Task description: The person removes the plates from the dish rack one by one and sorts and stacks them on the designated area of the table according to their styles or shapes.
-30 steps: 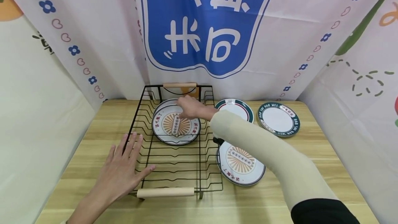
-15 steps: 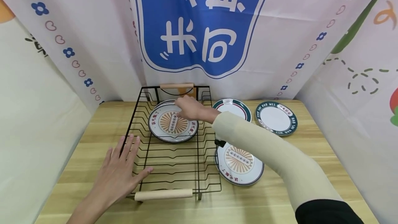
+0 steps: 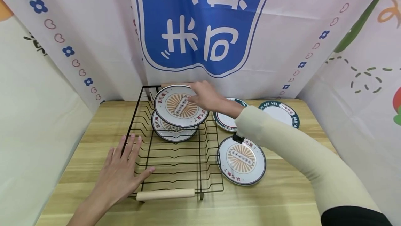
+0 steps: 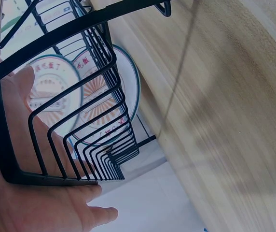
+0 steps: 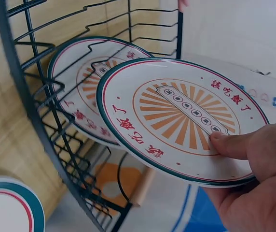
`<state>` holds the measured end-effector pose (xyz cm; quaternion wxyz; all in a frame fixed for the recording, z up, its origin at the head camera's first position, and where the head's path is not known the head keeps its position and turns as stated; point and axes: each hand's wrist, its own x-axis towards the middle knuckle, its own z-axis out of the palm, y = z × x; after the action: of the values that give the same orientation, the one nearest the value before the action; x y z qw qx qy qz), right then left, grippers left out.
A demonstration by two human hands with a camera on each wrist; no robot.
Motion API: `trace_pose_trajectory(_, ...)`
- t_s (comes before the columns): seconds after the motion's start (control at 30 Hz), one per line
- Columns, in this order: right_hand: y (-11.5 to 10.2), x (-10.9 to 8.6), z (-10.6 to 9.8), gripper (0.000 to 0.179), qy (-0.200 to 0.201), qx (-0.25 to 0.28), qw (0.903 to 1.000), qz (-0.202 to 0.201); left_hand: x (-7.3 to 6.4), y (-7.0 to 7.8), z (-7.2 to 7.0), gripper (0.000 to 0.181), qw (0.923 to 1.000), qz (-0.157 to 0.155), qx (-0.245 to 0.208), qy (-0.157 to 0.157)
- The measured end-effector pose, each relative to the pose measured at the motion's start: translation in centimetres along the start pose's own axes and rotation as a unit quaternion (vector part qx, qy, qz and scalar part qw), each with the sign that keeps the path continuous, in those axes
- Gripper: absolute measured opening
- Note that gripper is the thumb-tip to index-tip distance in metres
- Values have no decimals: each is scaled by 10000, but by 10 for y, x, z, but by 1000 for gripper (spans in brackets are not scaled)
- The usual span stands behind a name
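Observation:
My right hand (image 3: pixel 206 96) pinches the right rim of a white plate (image 3: pixel 180 106) with a sunburst print, thumb on its face, and holds it tilted above the rack. Behind and below it, another sunburst plate (image 5: pixel 87 82) leans in the black wire dish rack (image 3: pixel 175 165). With fingers spread, my left hand (image 3: pixel 120 170) rests on the rack's left side rail. In the left wrist view some of that hand's fingers (image 4: pixel 102 215) lie outside the wires.
Right of the rack lies a sunburst plate (image 3: pixel 241 161), seemingly stacked. Two green-rimmed plates (image 3: pixel 223 119) (image 3: pixel 278 113) sit farther back on the wooden table (image 3: pixel 282 191). A printed cloth (image 3: pixel 119 45) hangs close behind the rack, which has wooden handles (image 3: pixel 166 194).
My right hand has lifted the plate up out of the rack and slightly right, uncovering the plate behind it. My left hand stays on the rack's rail.

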<state>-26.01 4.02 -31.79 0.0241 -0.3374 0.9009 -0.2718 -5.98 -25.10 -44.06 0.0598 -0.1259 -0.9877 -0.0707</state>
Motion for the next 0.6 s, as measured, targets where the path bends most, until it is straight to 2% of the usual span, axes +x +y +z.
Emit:
trace_pose_trajectory(0.07, 2, -5, -9, 24, 154, 9, 9999, -6, 0, 0, -1, 108, 10000, -9, 14, -12)
trace_pose_trajectory(0.13, 3, -11, -18, 18, 243, -30, 9997, 77, 1, 1, -2, 108, 10000, -16, 30, -44)
trace_pose_trajectory(0.3, 6, -29, -39, 15, 462, -326, 9979, 306, 1, 2, -2, 109, 9999, -26, 13, -96)
trace_pose_trajectory(0.47, 9, -53, -62, 20, 396, -138, 9967, 701, 1, 1, -1, 109, 10000, -1, -21, -8)
trace_pose_trajectory(0.6, 17, -75, -77, 20, 238, 74, 9925, 1196, 0, 1, -1, 108, 10000, -9, 7, -38)
